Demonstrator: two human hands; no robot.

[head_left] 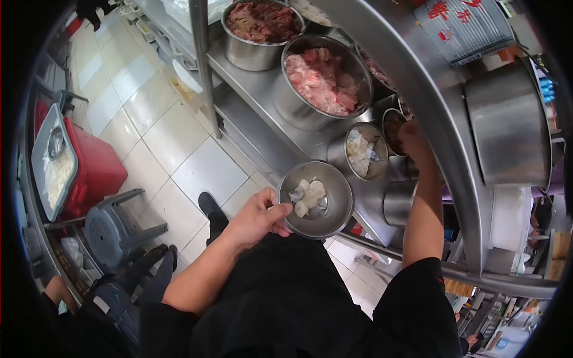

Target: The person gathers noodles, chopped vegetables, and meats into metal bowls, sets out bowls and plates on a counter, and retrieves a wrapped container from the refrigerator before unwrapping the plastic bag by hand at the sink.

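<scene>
My left hand (pixel 262 215) grips the rim of a metal bowl (pixel 339 216), thumb over the edge. Pale, rounded pieces of seafood (pixel 311 197) and some greyish bits lie inside it. To the right, my right hand (pixel 410 138) reaches into a small metal pot (pixel 388 114) holding something brownish; its fingertips are hidden there, so whether they grip anything cannot be seen. Beside that stands a metal pot (pixel 338 156) of whitish and grey seafood (pixel 362 153). Behind it is a large pot (pixel 292 113) of raw pink meat (pixel 322 80).
The pots stand on a metal shelf (pixel 250 89), under a curved-looking steel beam (pixel 433 95). Another pot (pixel 250 55) holds darker minced meat. At left are a red bin (pixel 98 170) under a grey tray, a grey stool (pixel 113 232) and another person's legs (pixel 149 268).
</scene>
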